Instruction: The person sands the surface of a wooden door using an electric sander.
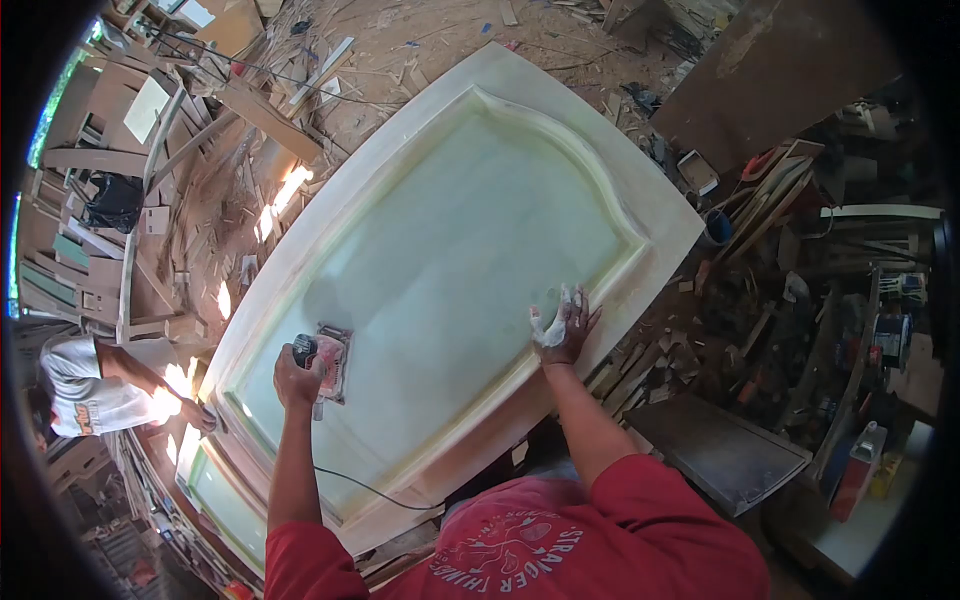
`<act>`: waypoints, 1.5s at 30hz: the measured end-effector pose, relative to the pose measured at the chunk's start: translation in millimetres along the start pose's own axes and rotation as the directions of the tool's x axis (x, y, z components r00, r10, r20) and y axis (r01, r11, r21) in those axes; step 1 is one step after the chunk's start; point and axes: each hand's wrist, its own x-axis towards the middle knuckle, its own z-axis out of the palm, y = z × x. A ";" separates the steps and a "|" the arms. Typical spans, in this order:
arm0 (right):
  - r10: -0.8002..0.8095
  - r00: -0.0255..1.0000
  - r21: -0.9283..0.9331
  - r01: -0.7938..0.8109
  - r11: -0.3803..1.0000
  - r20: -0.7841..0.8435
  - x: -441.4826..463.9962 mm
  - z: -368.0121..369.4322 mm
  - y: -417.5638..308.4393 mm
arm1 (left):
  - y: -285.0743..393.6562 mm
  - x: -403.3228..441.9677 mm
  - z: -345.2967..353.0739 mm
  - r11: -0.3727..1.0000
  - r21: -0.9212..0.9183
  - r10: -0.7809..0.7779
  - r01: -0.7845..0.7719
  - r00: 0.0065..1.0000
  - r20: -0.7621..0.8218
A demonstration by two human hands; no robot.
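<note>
Head view: a large panel lies diagonally in front of the person, with a pale green middle part, a raised moulding around it and a wide whitish border. The left hand holds a sander by its dark knob, with the fingers closed around this knob. The sander has a reddish body and stands on the green part, toward the lower left end of the panel, inside the moulding. A thin dark cable runs across the lower part of the panel, toward the person's red shirt. The right hand is spread wide on the lower right side of the panel, over the moulding, and it grips nothing that I can see; its thumb side is covered with something white. At the far left, another person in a white shirt has one hand beside the corner of the large panel, but I cannot tell if it holds something. Just below this hand there is a second panel, also with a green middle. On the ground beyond the large panel, many wood scraps are scattered
</note>
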 end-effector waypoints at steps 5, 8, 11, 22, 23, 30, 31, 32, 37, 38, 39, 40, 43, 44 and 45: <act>-0.087 0.995 -0.118 0.082 0.990 -0.040 -2.5 10.4 7.4 | 45.6 -4.4 7.5 0.998 -0.004 0.069 -0.069 0.996 0.058; -0.102 0.991 -0.002 0.102 0.995 -0.090 -2.7 12.1 8.6 | 92.4 -2.6 18.4 0.979 -0.039 0.201 -0.199 0.977 0.072; -0.035 0.994 0.113 0.046 0.993 -0.102 -5.0 13.9 6.8 | 163.4 0.2 15.6 0.973 -0.073 0.230 -0.220 0.959 0.166; -0.004 0.998 0.038 0.007 0.999 -0.060 0.3 4.9 -0.8 | 310.0 -17.2 52.6 0.863 -0.181 0.502 -0.472 0.839 0.210; 0.000 0.998 0.045 0.003 0.999 -0.056 0.3 4.5 -0.1 | 314.2 -19.2 54.5 0.860 -0.186 0.507 -0.476 0.836 0.208; -0.021 0.995 -0.009 0.020 1.000 -0.101 -0.7 11.4 4.4 | 237.5 -14.9 42.3 0.882 -0.201 0.438 -0.426 0.899 0.017; -0.018 0.996 0.023 0.020 1.000 -0.083 -2.1 9.9 2.8 | 220.2 -11.6 38.7 0.892 -0.188 0.417 -0.410 0.909 -0.005; -0.005 0.997 0.045 0.008 0.999 -0.077 -3.3 8.9 2.4 | 200.8 -9.1 33.6 0.900 -0.222 0.383 -0.375 0.924 -0.010; -0.003 0.999 -0.110 -0.002 0.994 -0.046 -1.5 10.3 4.9 | 74.0 -2.2 31.5 0.940 -0.115 0.280 -0.320 0.921 -0.272; -0.006 0.999 -0.140 0.000 0.990 -0.044 -1.1 9.8 4.3 | 35.0 4.3 36.7 0.964 -0.132 0.202 -0.232 0.958 -0.206; -0.011 0.999 -0.166 0.004 0.986 -0.037 -3.2 10.8 3.8 | 7.8 8.8 36.5 0.981 -0.138 0.119 -0.138 0.983 -0.137; -0.013 0.999 -0.162 0.007 0.987 -0.036 -4.5 11.7 4.2 | -1.4 3.7 16.6 0.992 -0.119 0.039 -0.052 0.993 -0.113; -0.016 0.999 -0.172 0.011 0.985 -0.028 -3.3 11.3 5.5 | -96.1 7.8 34.1 0.999 -0.032 -0.002 -0.007 0.958 -0.287; -0.017 1.000 -0.189 0.013 0.982 -0.019 -2.9 11.1 5.4 | -125.6 10.6 46.4 1.000 0.002 0.020 -0.021 0.924 -0.381; -0.018 1.000 -0.203 0.017 0.979 -0.007 -4.0 11.1 4.6 | -128.2 6.0 38.3 0.999 -0.013 -0.035 0.032 0.948 -0.316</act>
